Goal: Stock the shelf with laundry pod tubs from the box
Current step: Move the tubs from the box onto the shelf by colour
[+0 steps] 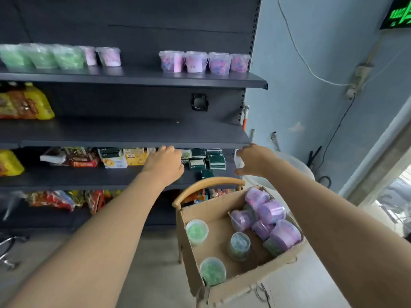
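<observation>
Dark shelving [142,80] faces you; left hand [164,162] and right hand [251,160] hover empty, fingers loosely curled. Purple laundry pod tubs [272,212] heap at the right edge of the cardboard box [213,210]; a careless grab could spill them.

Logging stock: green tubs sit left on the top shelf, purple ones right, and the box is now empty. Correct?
No: the head view shows the box is not empty; it holds loose green tubs and loose purple tubs. The rest stands: on the top shelf, shelved green tubs sit left, shelved purple tubs right.
</observation>
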`<state>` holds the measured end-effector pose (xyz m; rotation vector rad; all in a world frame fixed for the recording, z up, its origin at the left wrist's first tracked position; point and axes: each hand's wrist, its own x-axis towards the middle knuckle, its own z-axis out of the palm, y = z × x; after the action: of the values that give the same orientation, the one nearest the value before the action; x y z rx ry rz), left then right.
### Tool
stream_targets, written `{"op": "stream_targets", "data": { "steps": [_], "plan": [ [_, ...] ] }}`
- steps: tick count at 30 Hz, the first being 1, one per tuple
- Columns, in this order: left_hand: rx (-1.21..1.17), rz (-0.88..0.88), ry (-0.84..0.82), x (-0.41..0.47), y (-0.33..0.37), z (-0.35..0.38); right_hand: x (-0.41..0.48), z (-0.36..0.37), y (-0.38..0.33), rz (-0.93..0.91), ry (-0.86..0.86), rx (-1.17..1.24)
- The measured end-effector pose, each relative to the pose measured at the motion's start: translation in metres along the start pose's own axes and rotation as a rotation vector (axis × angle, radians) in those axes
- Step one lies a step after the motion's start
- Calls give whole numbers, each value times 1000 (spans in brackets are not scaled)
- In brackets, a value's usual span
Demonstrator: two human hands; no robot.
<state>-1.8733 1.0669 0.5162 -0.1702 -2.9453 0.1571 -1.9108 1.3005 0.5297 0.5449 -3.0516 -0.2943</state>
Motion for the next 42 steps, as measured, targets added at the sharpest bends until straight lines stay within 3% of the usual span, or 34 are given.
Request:
{"op": "stream_targets", "data": {
  "steps": [13,18,28,34,38,42],
  "plan": [
    [-229,-125,-325,-84,109,134,-77,196,10,-85,-316,156],
    [-335,-194,-441,-69,144,210,-49,276,32,-104,-450,208],
    [-456,-522,-673,-43,179,337,32,408,60,-172,-710,261],
    [-363,-617,-769,-53,187,394,60,459,47,-110,-710,294],
    [-404,-702,-774,-51,192,426,73,487,43,-16,-686,271],
    [-482,-797,-865,-41,200,449,75,511,39,135,-774,383]
  ]
}}
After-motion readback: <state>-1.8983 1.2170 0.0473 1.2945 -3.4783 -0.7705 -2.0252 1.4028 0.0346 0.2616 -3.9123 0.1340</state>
